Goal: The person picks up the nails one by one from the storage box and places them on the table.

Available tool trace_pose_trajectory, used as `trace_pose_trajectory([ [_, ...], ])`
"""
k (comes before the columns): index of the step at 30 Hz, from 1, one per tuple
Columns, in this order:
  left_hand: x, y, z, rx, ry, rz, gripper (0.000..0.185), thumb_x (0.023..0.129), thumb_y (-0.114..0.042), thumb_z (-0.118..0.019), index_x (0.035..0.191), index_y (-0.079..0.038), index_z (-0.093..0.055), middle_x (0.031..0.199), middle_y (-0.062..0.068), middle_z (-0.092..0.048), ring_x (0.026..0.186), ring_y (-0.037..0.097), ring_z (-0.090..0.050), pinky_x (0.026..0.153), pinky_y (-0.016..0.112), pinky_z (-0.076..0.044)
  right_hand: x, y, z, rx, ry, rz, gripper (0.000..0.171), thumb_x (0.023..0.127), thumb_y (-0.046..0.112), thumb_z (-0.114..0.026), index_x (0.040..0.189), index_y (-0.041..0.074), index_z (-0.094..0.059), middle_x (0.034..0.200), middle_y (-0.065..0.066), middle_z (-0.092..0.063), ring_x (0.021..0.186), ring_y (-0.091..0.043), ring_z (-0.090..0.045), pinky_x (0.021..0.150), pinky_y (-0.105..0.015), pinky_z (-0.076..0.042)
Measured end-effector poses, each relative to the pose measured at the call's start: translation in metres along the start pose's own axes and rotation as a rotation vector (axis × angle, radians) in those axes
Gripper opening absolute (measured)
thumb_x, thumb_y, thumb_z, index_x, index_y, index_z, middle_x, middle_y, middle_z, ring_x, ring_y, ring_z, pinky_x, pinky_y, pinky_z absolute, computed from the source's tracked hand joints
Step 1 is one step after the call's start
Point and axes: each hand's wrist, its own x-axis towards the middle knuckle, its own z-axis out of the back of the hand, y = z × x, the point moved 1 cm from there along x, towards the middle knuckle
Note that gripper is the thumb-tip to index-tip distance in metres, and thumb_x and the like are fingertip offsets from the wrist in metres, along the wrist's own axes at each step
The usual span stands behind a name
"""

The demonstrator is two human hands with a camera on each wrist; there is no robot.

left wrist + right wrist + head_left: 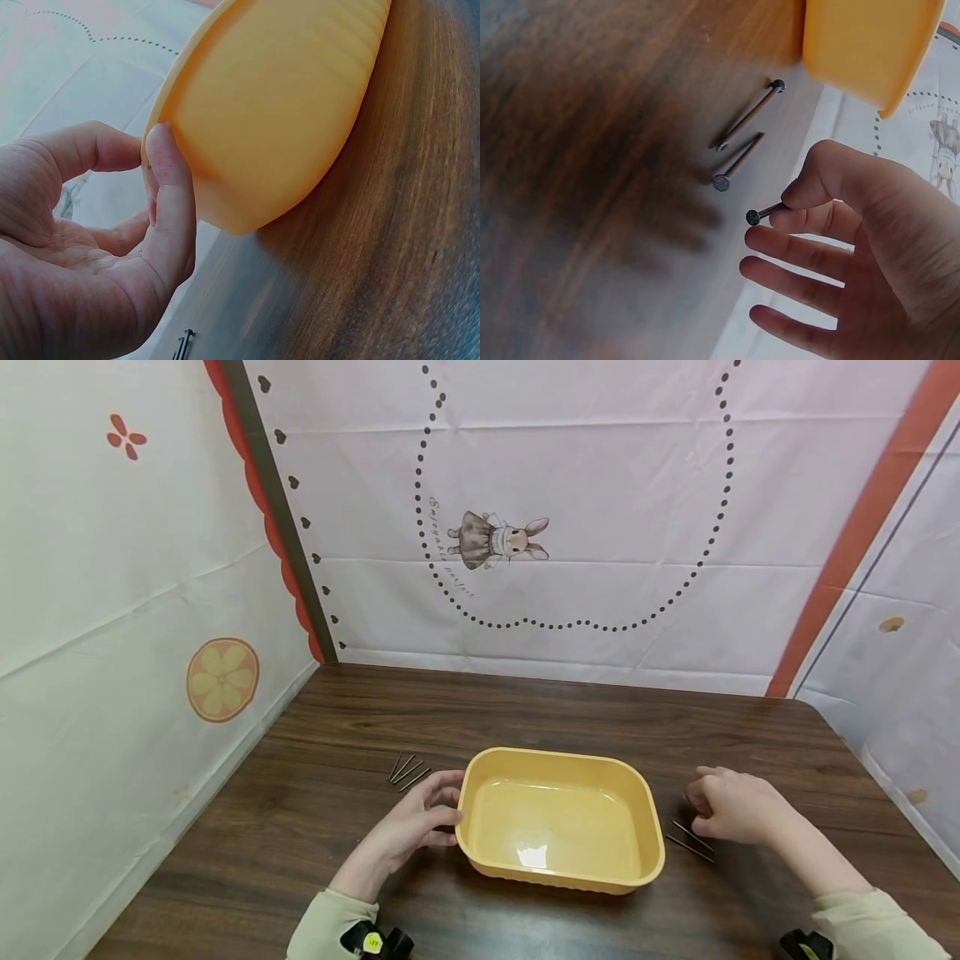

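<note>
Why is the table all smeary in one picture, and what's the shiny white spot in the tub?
Right wrist view: the table smears with blur, though the nail looks sharp. Head view: the white spot is light glaring off the tub.

A glossy plastic tub [558, 814] and dull metal nails [742, 124] lie on a dark wood-grain table [525, 710].

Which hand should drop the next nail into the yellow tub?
Right, probably. The right hand already pinches a nail just beside the yellow tub. The left hand is busy touching the tub's rim, its nails lying apart behind it.
</note>
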Motion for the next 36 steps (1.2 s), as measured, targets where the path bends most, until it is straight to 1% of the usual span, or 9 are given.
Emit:
trace_pose_trajectory([
  [2,0.0,0.0,0.0,-0.001,-0.002,0.005,0.064,0.086,-0.004,-0.061,0.146,-0.007,-0.038,0.118,0.014,-0.05,0.08,0.016,-0.065,0.066,0.026,-0.058,-0.001,0.0,-0.001,0.002,0.002,-0.006,0.036,0.066,0.025,-0.075,0.058,0.023,-0.041,0.103,-0.013,-0.073,0.116,-0.042,-0.063,0.048,-0.027,-0.027],
  [5,-0.001,-0.001,0.0,0.001,0.0,0.009,0.064,0.087,-0.004,-0.06,0.147,-0.008,-0.037,0.119,0.014,-0.05,0.081,0.016,-0.065,0.067,0.025,-0.058,-0.002,0.0,-0.003,0.004,0.001,-0.012,0.036,0.066,0.026,-0.076,0.057,0.023,-0.041,0.103,-0.013,-0.072,0.116,-0.042,-0.063,0.048,-0.027,-0.028],
  [9,0.0,-0.001,0.0,0.002,0.001,0.012,0.064,0.087,-0.004,-0.061,0.147,-0.008,-0.037,0.119,0.015,-0.05,0.081,0.016,-0.065,0.067,0.026,-0.058,-0.004,-0.001,-0.006,0.002,-0.011,-0.022,0.037,0.064,0.026,-0.076,0.056,0.023,-0.04,0.111,-0.017,-0.071,0.114,-0.04,-0.064,0.048,-0.028,-0.029],
  [13,0.0,0.0,-0.001,0.0,0.003,0.006,0.064,0.087,-0.004,-0.061,0.146,-0.007,-0.037,0.12,0.016,-0.05,0.081,0.017,-0.065,0.067,0.026,-0.058,-0.005,-0.002,-0.009,0.0,-0.018,-0.031,0.037,0.064,0.026,-0.075,0.056,0.023,-0.039,0.109,-0.019,-0.072,0.116,-0.042,-0.063,0.048,-0.028,-0.029],
  [16,0.0,0.001,-0.001,-0.004,0.004,0.007,0.064,0.087,-0.004,-0.061,0.146,-0.007,-0.038,0.12,0.017,-0.05,0.081,0.017,-0.065,0.066,0.026,-0.058,-0.005,-0.001,-0.01,0.001,-0.006,-0.038,0.037,0.065,0.025,-0.075,0.057,0.023,-0.04,0.107,-0.019,-0.073,0.119,-0.043,-0.061,0.048,-0.029,-0.03],
  [20,0.0,0.002,0.0,-0.008,0.001,0.011,0.064,0.087,-0.004,-0.061,0.146,-0.007,-0.038,0.121,0.017,-0.05,0.081,0.017,-0.065,0.066,0.026,-0.058,-0.004,-0.001,-0.011,0.0,0.008,-0.053,0.036,0.066,0.025,-0.076,0.057,0.022,-0.042,0.111,-0.022,-0.071,0.12,-0.044,-0.06,0.048,-0.029,-0.03],
  [29,0.0,0.002,0.0,-0.015,0.003,0.006,0.064,0.087,-0.005,-0.062,0.146,-0.007,-0.038,0.12,0.016,-0.05,0.08,0.017,-0.065,0.066,0.027,-0.058,-0.002,0.001,-0.012,-0.015,0.004,-0.066,0.034,0.065,0.026,-0.077,0.057,0.023,-0.044,0.119,-0.028,-0.066,0.118,-0.045,-0.06,0.049,-0.031,-0.032],
  [36,0.0,0.002,0.001,-0.018,0.007,-0.001,0.063,0.087,-0.005,-0.061,0.146,-0.007,-0.038,0.118,0.015,-0.049,0.079,0.016,-0.065,0.066,0.027,-0.057,-0.001,0.002,-0.012,-0.04,-0.012,-0.069,0.033,0.064,0.025,-0.077,0.057,0.023,-0.045,0.12,-0.029,-0.065,0.112,-0.044,-0.063,0.049,-0.032,-0.033],
])
